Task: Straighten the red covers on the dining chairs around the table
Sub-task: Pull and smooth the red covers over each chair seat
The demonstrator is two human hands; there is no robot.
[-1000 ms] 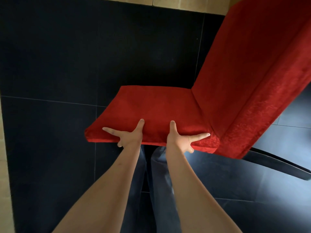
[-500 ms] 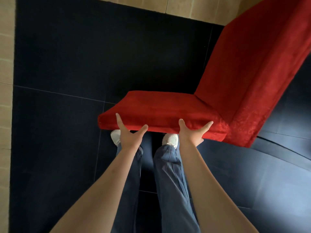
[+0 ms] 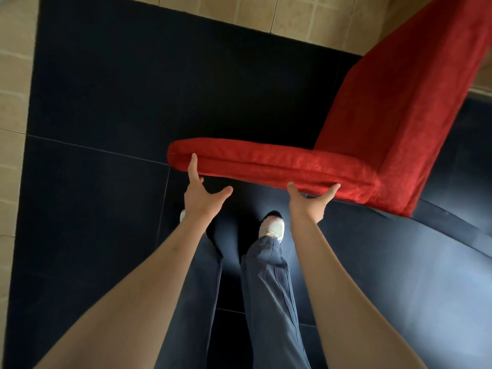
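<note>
Since the earlier frames the seat has swung up toward edge-on in the head view, so far less of its top shows, and both hands have slid from lying spread on the cushion's front face to its lower edge. The red cover (image 3: 279,166) wraps the dining chair (image 3: 394,107), whose seat runs across the middle of the frame while the backrest climbs to the upper right corner. The left hand (image 3: 202,194) sits below the seat's left end: one straight finger reaches up and touches the cover's front face near the left corner, the thumb stretches out to the right clear of the fabric, and the hand is wide, holding nothing. The right hand (image 3: 310,199) is under the seat's right part, thumb and one finger spread wide with their tips against the cover's bottom edge; whether the hidden fingers hook beneath cannot be told. Below the hands, blue trousers (image 3: 269,288) and a white shoe (image 3: 273,227) stand on the dark floor tiles (image 3: 106,102). Beige tiles (image 3: 279,14) border the top and left edges.
</note>
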